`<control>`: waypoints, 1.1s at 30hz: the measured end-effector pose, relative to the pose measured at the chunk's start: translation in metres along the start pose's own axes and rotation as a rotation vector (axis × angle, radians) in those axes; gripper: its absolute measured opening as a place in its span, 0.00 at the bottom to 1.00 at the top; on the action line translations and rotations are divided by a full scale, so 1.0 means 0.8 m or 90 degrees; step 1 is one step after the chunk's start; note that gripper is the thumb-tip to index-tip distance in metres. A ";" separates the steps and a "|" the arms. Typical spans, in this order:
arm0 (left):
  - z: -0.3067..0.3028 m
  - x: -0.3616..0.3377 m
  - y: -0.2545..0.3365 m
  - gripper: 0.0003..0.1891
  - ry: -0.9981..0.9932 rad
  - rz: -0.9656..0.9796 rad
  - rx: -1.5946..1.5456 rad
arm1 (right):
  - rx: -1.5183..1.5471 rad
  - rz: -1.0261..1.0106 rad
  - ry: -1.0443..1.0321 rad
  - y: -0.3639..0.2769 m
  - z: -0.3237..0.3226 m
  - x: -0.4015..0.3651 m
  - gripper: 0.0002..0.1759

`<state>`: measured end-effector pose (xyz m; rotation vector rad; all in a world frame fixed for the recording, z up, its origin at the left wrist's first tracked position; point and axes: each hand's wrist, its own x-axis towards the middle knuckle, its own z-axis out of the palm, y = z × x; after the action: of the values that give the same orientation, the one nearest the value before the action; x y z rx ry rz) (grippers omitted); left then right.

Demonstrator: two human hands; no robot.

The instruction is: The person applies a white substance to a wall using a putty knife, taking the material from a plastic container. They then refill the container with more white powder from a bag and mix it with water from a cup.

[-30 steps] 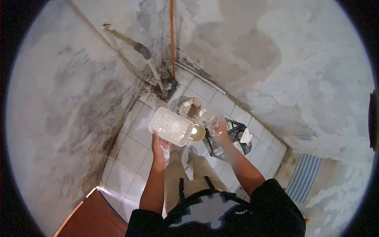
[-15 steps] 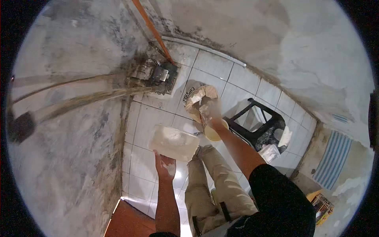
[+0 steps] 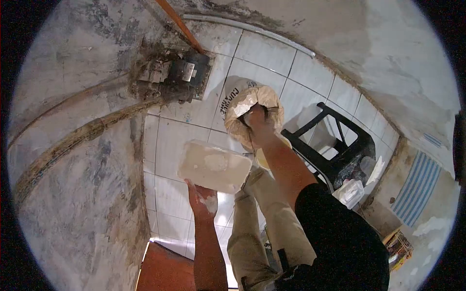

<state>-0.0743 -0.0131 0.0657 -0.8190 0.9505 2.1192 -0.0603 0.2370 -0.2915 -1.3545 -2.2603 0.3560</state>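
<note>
A pale rectangular tub (image 3: 191, 167) with a whitish powdery patch inside is held from below at its near edge by my left hand (image 3: 202, 198), which has white residue on it. My right hand (image 3: 258, 123) reaches into the open mouth of a brown paper sack (image 3: 276, 104); its fingers are mostly hidden inside. Dark lettering shows on the side of the sack. Partly behind my right forearm stands a round yellowish bucket (image 3: 262, 159), between the tub and the sack.
A black plastic stool (image 3: 335, 155) lies on the tiled floor (image 3: 177, 140) at the right, beside a clear plastic bag (image 3: 349, 193). A dirty motor-like device (image 3: 187, 72) with a hose (image 3: 92, 128) sits at the upper left. A striped cloth (image 3: 416, 189) is at the right.
My right hand has moved deeper into the sack's mouth, which now looks wider. The tub remains in my left hand. The whole view has shifted slightly.
</note>
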 end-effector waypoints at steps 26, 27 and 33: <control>-0.017 0.022 0.011 0.32 -0.004 0.037 0.008 | 0.513 0.113 -0.151 0.089 0.112 -0.011 0.19; -0.017 0.022 0.011 0.32 -0.005 0.037 0.019 | 0.486 0.126 -0.193 0.074 0.093 -0.006 0.19; -0.020 0.021 0.009 0.32 -0.005 0.040 0.015 | 1.005 0.237 -0.241 0.073 0.075 -0.010 0.17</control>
<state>-0.0855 -0.0244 0.0472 -0.7785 1.0077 2.1585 -0.0443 0.2590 -0.3714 -0.7260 -1.0960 2.0467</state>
